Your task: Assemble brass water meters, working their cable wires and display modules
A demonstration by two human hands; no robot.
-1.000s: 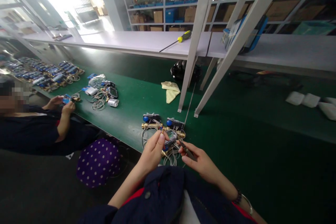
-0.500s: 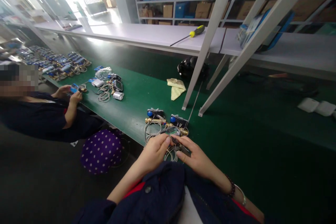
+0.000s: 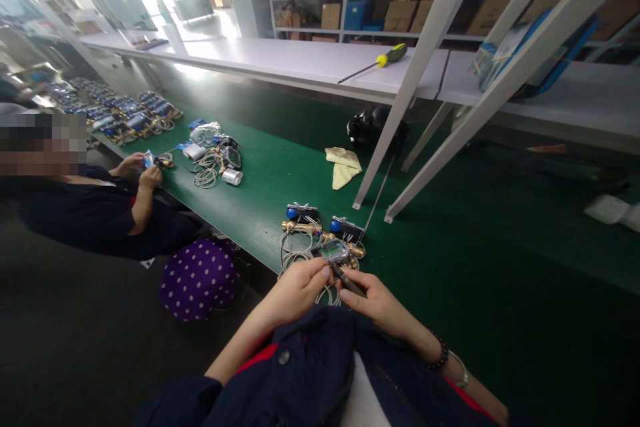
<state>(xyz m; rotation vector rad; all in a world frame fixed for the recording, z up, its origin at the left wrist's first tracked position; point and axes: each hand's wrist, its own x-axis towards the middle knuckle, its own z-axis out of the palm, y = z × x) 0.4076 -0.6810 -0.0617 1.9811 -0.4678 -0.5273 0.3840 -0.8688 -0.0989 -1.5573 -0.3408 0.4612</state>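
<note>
Currently, on the green table (image 3: 265, 207), cabled brass fittings (image 3: 300, 227) lie at twelve o'clock from the left hand (image 3: 301, 285), its fingers pinched together, on what I cannot tell. The right hand (image 3: 375, 298) grips, near a display unit (image 3: 334, 251), a slim dark tool (image 3: 349, 281) pointing to ten o'clock.

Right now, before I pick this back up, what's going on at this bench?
The person's right hand holds a dark hand tool, angled toward the left hand. The left hand's fingers are closed together, but whatever they pinch is too small to make out. Just beyond lie a display unit and brass fittings on the green bench. Off to the left, a co-worker's hands hold a partly blue piece.
</note>
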